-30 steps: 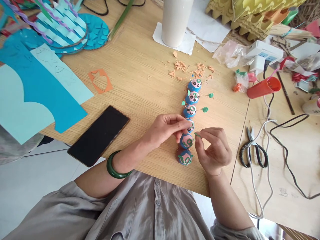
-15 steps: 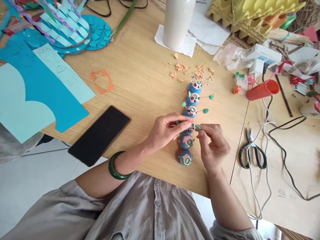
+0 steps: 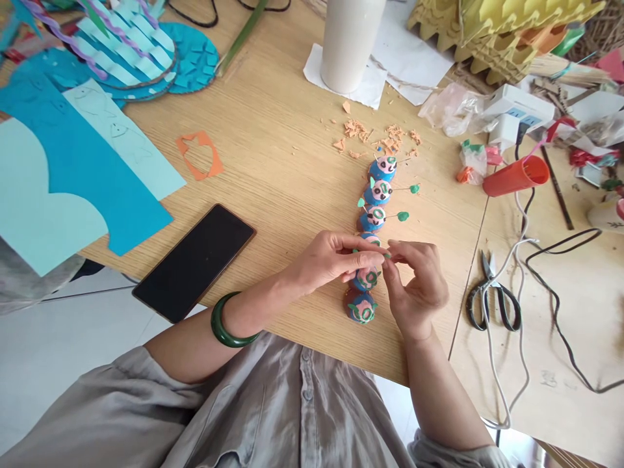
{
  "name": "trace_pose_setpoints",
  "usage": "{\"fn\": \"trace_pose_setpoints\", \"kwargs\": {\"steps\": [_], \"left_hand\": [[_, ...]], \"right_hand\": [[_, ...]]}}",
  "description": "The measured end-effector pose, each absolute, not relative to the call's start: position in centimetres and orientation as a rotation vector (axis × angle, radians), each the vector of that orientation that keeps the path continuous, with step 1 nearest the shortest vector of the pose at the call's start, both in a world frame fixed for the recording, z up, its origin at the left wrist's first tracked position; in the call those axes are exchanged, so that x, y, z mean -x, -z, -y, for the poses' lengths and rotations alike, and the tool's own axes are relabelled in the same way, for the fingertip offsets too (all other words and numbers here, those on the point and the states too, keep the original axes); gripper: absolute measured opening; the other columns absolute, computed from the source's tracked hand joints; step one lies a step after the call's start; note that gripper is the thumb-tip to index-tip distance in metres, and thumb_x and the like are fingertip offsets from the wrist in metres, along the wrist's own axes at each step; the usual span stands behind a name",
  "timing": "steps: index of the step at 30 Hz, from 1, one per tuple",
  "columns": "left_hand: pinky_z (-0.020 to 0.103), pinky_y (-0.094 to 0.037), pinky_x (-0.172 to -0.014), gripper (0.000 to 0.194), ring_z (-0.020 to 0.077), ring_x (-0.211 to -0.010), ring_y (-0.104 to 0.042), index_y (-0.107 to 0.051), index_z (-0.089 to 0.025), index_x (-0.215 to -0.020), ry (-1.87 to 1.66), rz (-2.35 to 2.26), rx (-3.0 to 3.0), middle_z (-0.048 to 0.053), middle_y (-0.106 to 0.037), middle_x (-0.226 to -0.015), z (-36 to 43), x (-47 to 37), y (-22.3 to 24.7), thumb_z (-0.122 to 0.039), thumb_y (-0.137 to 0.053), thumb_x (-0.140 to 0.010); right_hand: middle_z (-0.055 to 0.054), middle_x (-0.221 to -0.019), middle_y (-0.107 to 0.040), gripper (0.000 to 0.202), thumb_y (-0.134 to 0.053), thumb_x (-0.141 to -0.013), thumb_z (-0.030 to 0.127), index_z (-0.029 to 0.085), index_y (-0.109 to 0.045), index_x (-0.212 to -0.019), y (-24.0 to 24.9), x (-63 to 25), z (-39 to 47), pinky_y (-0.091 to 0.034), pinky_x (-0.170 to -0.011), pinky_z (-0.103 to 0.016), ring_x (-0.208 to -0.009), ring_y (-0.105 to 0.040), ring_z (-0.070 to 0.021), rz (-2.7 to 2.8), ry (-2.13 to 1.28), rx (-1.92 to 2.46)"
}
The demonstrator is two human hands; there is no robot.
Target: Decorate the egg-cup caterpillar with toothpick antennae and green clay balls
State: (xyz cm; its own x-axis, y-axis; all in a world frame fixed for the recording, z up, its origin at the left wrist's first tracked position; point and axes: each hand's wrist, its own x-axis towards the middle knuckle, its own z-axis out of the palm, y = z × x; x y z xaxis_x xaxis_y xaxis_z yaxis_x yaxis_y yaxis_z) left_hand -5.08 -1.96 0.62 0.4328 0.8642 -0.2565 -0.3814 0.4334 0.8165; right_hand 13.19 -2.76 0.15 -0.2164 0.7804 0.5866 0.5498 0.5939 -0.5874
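Head view: green piece point(image 3: 387, 255) small, between the two hands' fingertips, over the table point(image 3: 273, 162), nearer its near edge than its far one. Right hand point(image 3: 419, 286): thumb and forefinger pinched on it. Left hand point(image 3: 331, 260): thumb and fingers drawn together, tips meeting the right's; whether they pinch anything is hidden.

Just beside and partly under the left hand, a row of blue-and-pink balls point(image 3: 373, 218) runs toward the near edge; thin sticks with green tips point(image 3: 402, 216) jut from some. Orange crumbs point(image 3: 355, 130) past its far end. Phone point(image 3: 195, 263) by the near edge, left; scissors point(image 3: 502, 305) right of the seam.

Handling, my judgement: green piece very light, likely soft as clay, quick to dent or smear; fingertip pads at its rim, barely any squeeze. Balls look light, surface trim delicate; hold low on the blue sides, off sticks and faces.
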Motion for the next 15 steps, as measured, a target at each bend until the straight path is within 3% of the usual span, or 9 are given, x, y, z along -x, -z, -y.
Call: {"fn": "trace_pose_setpoints", "kwargs": {"steps": [2, 5, 8, 11, 15], "left_hand": [[0.019, -0.032, -0.045, 0.025, 0.0036, -0.05, -0.044, -0.079, -0.014, -0.08, -0.837, -0.685, -0.656, -0.001, -0.058, -0.062, 1.9, 5.1, -0.6, -0.038, -0.076, -0.083], [0.017, -0.03, -0.044, 0.024, 0.003, -0.049, -0.038, -0.081, -0.015, -0.092, -0.871, -0.705, -0.594, -0.005, -0.048, -0.058, 1.8, 5.2, -0.6, -0.038, -0.075, -0.085], [0.016, -0.03, -0.044, 0.026, 0.0038, -0.05, -0.032, -0.08, -0.015, -0.1, -1.037, -0.889, -0.597, -0.007, -0.038, -0.056, 1.6, 5.5, -0.5, -0.036, -0.072, -0.087], [0.016, -0.033, -0.046, 0.027, 0.0051, -0.052, -0.034, -0.077, -0.015, -0.108, -1.168, -1.033, -0.624, -0.006, -0.041, -0.059, 1.3, 5.9, -0.3, -0.03, -0.066, -0.089], [0.018, -0.034, -0.047, 0.029, 0.007, -0.053, -0.038, -0.076, -0.016, -0.109, -1.105, -1.096, -0.72, -0.005, -0.047, -0.062, 1.0, 6.4, 0.1, -0.032, -0.062, -0.089]], "right_hand": [[-0.003, -0.092, -0.075, 0.032, -0.074, -0.084, 0.008, 0.024, -0.07, -0.112, -0.2, -13.3, 2.7, -0.055, -0.071, -0.034, -0.081, -0.067, -0.0177, 1.998, -0.136, 0.992], [-0.003, -0.087, -0.076, 0.032, -0.073, -0.083, 0.004, 0.023, -0.07, -0.109, -0.2, -13.4, 2.6, -0.054, -0.068, -0.032, -0.077, -0.067, -0.0165, 1.948, -0.038, 0.974], [0.0, -0.079, -0.071, 0.018, -0.072, -0.086, 0.008, 0.022, -0.07, -0.098, 0.2, -13.5, 2.7, -0.052, -0.064, -0.03, -0.072, -0.064, -0.0145, 1.825, -0.174, 1.099], [0.001, -0.073, -0.065, 0.004, -0.07, -0.09, 0.018, 0.021, -0.07, -0.088, 0.6, -13.3, 2.8, -0.052, -0.061, -0.029, -0.068, -0.06, -0.0138, 1.738, -0.369, 1.231], [0.0, -0.083, -0.066, 0.009, -0.068, -0.092, 0.027, 0.023, -0.073, -0.099, 0.5, -12.7, 2.6, -0.058, -0.059, -0.029, -0.07, -0.065, -0.0133, 1.53, -0.595, 1.268]]}}
